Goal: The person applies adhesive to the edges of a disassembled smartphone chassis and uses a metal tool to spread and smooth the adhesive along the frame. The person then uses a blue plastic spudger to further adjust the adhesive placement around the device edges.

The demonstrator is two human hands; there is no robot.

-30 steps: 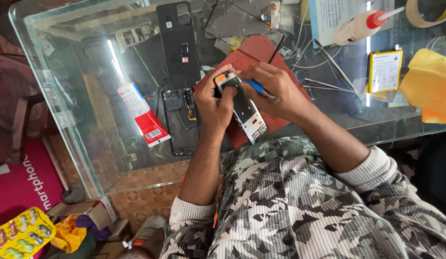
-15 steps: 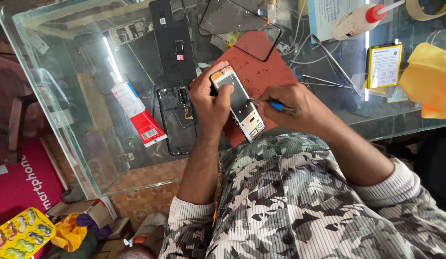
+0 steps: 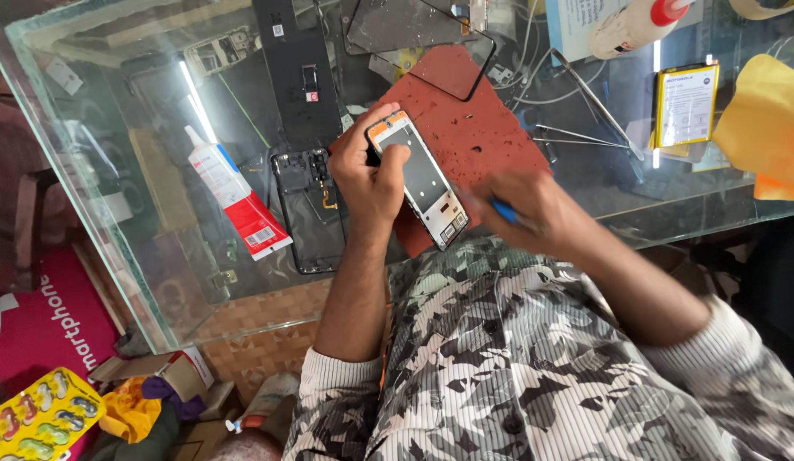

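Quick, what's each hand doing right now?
Left hand: closed, holding the opened phone.
Right hand: closed on a blue tool, motion-blurred.

Grey-and-white camouflage shirt with ribbed, pushed-up sleeves.

Two hands are at work on the glass table (image 3: pixel 115 213): the left hand (image 3: pixel 369 175) and the right hand (image 3: pixel 533 213). One opened phone (image 3: pixel 421 179), one blue tool (image 3: pixel 503 211), one red mat (image 3: pixel 474 128). To the left, one black phone frame (image 3: pixel 307 209) and one red-and-white tube (image 3: pixel 230 192). At the far right, one battery (image 3: pixel 685 104), one yellow cloth (image 3: pixel 764 119), one white bottle (image 3: pixel 631 26), two tweezers (image 3: pixel 593 98).
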